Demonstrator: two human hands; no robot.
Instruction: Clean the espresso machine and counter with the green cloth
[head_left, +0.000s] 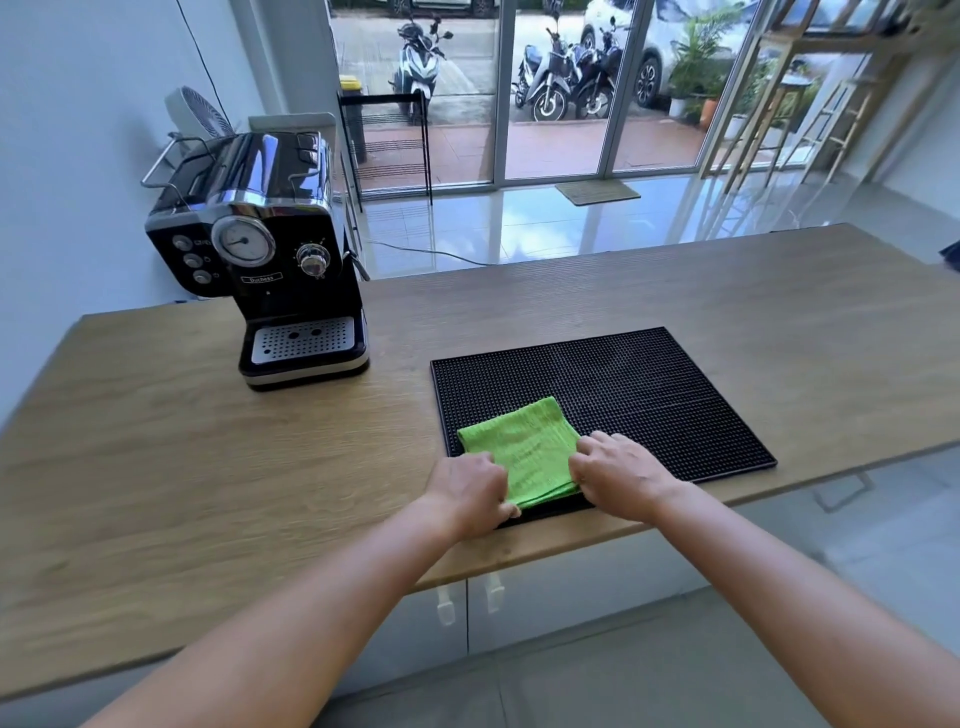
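A folded green cloth (524, 447) lies on the near left corner of a black rubber mat (649, 384) on the wooden counter (156, 441). My left hand (467, 493) grips the cloth's left near edge with curled fingers. My right hand (618, 475) holds its right edge, fingers bent over the fold. A black and chrome espresso machine (270, 260) stands on the counter at the far left, about a forearm's length from the cloth, with a round gauge, a knob and a perforated drip tray.
The counter's near edge runs just under my wrists, with white cabinet doors (467, 603) below. Behind the machine stand a white fan (195, 111) and a wall. Beyond the counter are a shiny tiled floor, a black rack (387, 140) and glass doors.
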